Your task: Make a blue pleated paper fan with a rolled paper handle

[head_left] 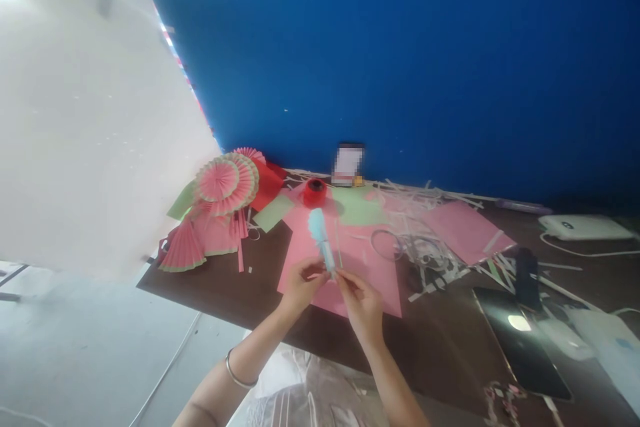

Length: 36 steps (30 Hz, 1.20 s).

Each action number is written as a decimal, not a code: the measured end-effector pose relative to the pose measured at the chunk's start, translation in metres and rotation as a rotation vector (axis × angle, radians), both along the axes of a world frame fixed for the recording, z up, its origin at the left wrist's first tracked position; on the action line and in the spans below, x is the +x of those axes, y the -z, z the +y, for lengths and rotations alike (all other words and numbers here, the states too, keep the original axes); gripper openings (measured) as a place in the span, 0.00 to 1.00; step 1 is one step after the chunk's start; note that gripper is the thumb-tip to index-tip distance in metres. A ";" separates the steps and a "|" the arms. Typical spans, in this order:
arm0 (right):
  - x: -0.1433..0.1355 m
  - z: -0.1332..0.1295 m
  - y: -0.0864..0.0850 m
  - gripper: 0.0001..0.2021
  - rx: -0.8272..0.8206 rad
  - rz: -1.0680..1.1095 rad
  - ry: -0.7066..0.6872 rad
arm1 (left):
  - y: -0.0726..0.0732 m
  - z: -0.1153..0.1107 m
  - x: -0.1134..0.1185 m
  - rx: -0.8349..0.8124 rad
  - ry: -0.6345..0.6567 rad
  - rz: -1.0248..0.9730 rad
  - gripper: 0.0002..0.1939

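A slim object with a light-blue scalloped top and a white lower part (323,240) stands tilted above a pink paper sheet (370,280); its kind is blurred. My left hand (303,287) is closed, its thumb and fingers pinching the lower end. My right hand (363,303) is also closed, fingertips pinched together beside that same end. A thin pale line runs upward near the right fingertips, too blurred to name. Just beyond the object sits a red tape roll (315,193), close to a light-green paper piece (360,205).
Pleated pink-and-green paper rosettes (225,183) and a folded fan (184,247) lie at the left. Paper strips (425,253) are heaped right of the pink sheet, near another pink sheet (467,230). A dark tablet (520,340) lies at the right front. A blue wall (400,67) rises behind.
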State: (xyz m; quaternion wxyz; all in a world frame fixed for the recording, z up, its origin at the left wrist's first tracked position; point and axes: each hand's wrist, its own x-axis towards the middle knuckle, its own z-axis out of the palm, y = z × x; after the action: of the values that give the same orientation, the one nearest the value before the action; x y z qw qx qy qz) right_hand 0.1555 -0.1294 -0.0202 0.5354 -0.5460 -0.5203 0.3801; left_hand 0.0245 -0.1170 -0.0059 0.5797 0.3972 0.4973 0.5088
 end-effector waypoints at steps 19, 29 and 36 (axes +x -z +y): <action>0.007 0.005 0.000 0.11 0.391 -0.556 -0.082 | 0.006 -0.002 0.002 -0.003 -0.038 0.031 0.11; 0.012 0.012 -0.001 0.11 0.300 -0.607 -0.151 | 0.013 0.001 0.004 0.039 -0.041 0.041 0.09; 0.007 0.016 0.005 0.12 0.263 -0.585 -0.173 | 0.018 0.007 0.003 0.021 -0.059 0.065 0.08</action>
State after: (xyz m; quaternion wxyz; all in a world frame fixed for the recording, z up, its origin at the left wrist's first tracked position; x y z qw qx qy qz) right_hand 0.1628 -0.1131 -0.0252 0.3948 -0.5120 -0.7411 0.1810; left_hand 0.0279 -0.1097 -0.0237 0.5439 0.4047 0.5220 0.5176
